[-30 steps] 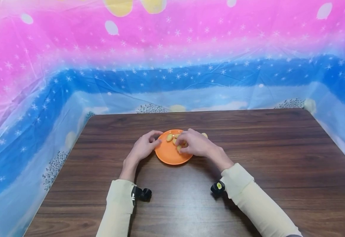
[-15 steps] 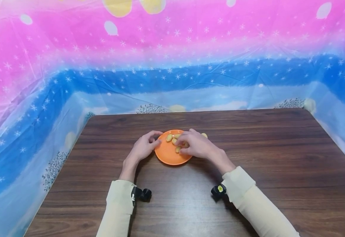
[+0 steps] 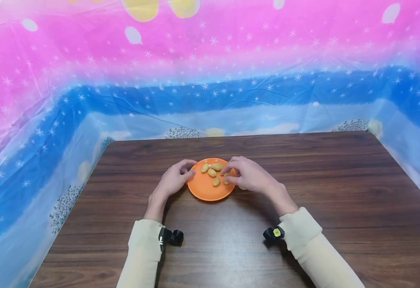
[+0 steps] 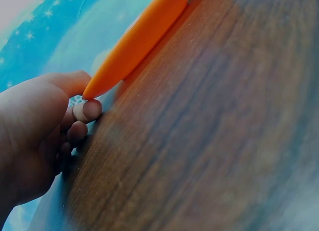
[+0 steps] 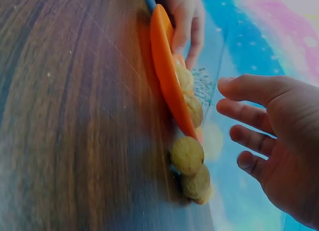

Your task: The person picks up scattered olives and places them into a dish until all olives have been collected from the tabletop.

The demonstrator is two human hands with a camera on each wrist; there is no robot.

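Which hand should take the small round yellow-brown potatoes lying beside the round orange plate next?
Probably the right hand: its grip looks empty and it hovers near those potatoes, while the left hand pinches the plate at its opposite rim.

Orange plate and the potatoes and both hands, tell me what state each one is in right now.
Orange plate: right side up on the table
Potatoes on the plate: whole, lying loose
Potatoes beside the plate: whole, lying on the table
Left hand: pinching the plate's rim
Right hand: fingers parted, holding nothing

No legible lettering or numbers (wrist views included).
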